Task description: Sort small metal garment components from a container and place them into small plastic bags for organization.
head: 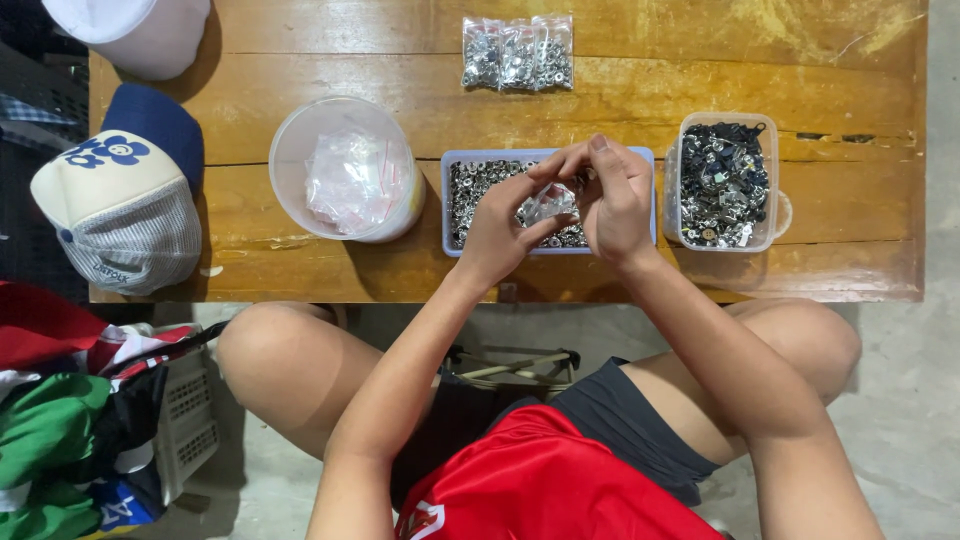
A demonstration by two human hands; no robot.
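I see a small clear plastic bag (547,203) pinched between both hands, held just above the blue-rimmed tray (452,170) at the middle of the wooden table (800,260). My left hand (497,232) grips the bag from below and the left, thumb and fingers closed on it. My right hand (615,195) closes over its top and right edge, fingers curled. The bag's contents are crumpled and glinting; I cannot tell what is inside it. The hands hide much of the tray, which holds small silver metal fasteners (470,185).

Right of the tray stands a clear tub (772,180) of dark metal parts (722,180), too small to identify singly. Left of the tray is a round white container (290,150) holding more clear bags (352,180). At the far edge of the table lie three filled packets of silver pieces (518,52).

On the left, a blue and white mesh cap (125,195) overhangs the table edge. A second white cap (135,30) is cut off at the top of the frame. A pile of coloured cloth (60,410) and a pale basket (190,420) sit on the floor at lower left, partly out of frame.
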